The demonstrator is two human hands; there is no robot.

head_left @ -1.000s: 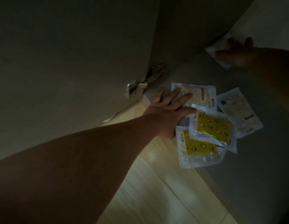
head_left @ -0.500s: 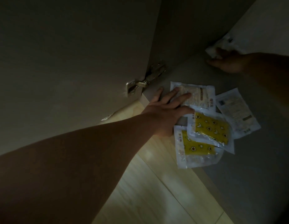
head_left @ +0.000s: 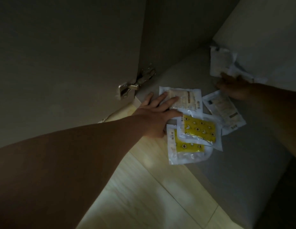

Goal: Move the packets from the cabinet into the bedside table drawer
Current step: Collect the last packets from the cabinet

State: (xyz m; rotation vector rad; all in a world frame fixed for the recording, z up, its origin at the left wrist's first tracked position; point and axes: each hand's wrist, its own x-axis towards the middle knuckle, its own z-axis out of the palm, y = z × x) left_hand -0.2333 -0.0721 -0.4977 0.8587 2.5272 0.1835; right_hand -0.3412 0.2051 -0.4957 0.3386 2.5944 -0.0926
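Dim cabinet shelf (head_left: 185,76): your right hand (head_left: 233,88) has just lifted a crumpled packet (head_left: 223,63) at upper right, gripping it, while your left hand (head_left: 153,116) lies flat, open, on the centre packets (head_left: 198,129).

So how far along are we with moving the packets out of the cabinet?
Early. Nothing looks moved yet: no drawer is in view, and four packets lie on the cabinet shelf, two yellow packets among them. In hand: the right hand grips a crumpled white packet at the back, while the left hand rests flat on the pale packet. Left: gather all five and carry them over.
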